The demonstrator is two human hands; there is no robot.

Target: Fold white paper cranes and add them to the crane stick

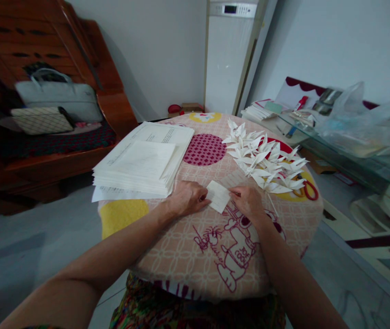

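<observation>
A small folded white paper [218, 196] lies on the round table's patterned cloth [195, 256]. My left hand [188, 198] pinches its left edge with curled fingers. My right hand [248, 201] presses and pinches its right edge, fingers closed. A pile of several finished white folded paper shapes [266, 162] lies just beyond my right hand. A thick stack of white sheets [145, 160] sits beyond my left hand.
Red-handled scissors [307, 188] lie at the table's right edge, under the folded shapes. A glass table [352, 151] with plastic bags and books stands right. A wooden bench [54, 151] with bags is on the left, a white appliance [227, 55] behind.
</observation>
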